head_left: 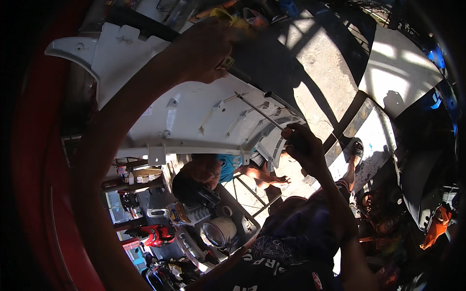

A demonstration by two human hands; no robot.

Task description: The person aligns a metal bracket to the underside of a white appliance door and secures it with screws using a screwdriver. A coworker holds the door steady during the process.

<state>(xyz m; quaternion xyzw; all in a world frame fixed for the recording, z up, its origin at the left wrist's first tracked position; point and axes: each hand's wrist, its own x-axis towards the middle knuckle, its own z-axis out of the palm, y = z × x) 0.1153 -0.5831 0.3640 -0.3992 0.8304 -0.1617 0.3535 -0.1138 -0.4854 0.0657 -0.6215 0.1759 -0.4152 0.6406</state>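
A large white moulded panel (194,106), with clips and ribs on its face, stretches across the upper middle. My right hand (306,148) is closed round the orange-and-dark handle of a screwdriver (262,112). Its long metal shaft points up and left, the tip in front of the panel's ribbed part; whether it touches cannot be told. My left arm reaches up across the panel, and my left hand (208,53) is curled in shadow at its upper edge. A small yellowish-green thing (226,62) shows between thumb and fingers, too dark to name.
Below the panel, another person (233,167) in a teal shirt sits close by, one hand (279,180) extended. A tray holds a white tub (219,230) and a tape roll (224,211). A red post (36,169) rises at left; an orange part (437,228) lies far right.
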